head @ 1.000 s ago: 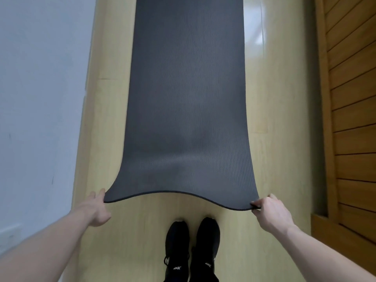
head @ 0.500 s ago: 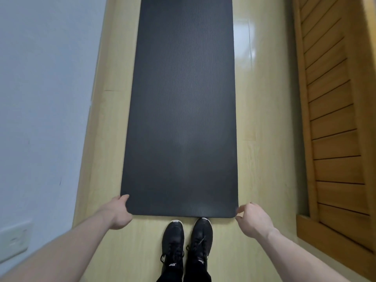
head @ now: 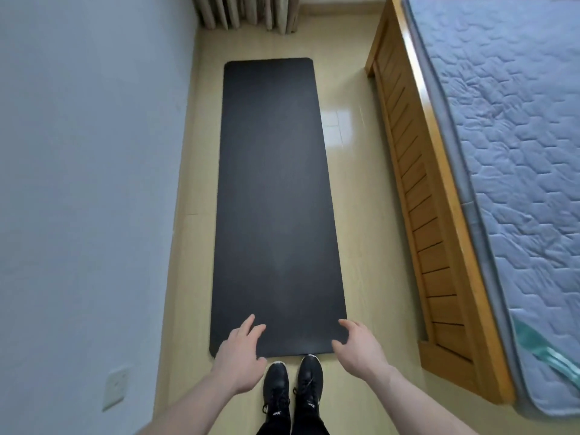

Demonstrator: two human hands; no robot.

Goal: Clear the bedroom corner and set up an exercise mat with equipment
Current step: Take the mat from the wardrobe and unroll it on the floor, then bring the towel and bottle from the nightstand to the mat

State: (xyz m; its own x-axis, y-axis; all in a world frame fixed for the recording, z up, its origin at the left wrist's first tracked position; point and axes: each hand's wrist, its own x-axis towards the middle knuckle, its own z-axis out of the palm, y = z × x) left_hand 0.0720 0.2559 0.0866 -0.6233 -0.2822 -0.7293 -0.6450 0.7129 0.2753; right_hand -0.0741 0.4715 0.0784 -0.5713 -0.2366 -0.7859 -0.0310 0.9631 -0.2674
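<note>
Mat [head: 273,199]: dark, unrolled flat on the floor [head: 354,215]; long axis runs from the shoes [head: 293,387] straight toward the curtain [head: 248,11].
Mat position: between the wall [head: 88,152] and the bed frame [head: 417,189], parallel to both, apart from each.
Left hand [head: 240,356]: fingers spread and relaxed, holding nothing, over the mat's near left corner.
Right hand [head: 361,345]: fingers loosely extended, holding nothing, over the mat's near right corner.
Contact with mat: cannot tell.

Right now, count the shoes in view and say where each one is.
2. The left shoe stands on the floor just short of the mat; the right shoe is beside it, its toe at the mat's near edge.
</note>
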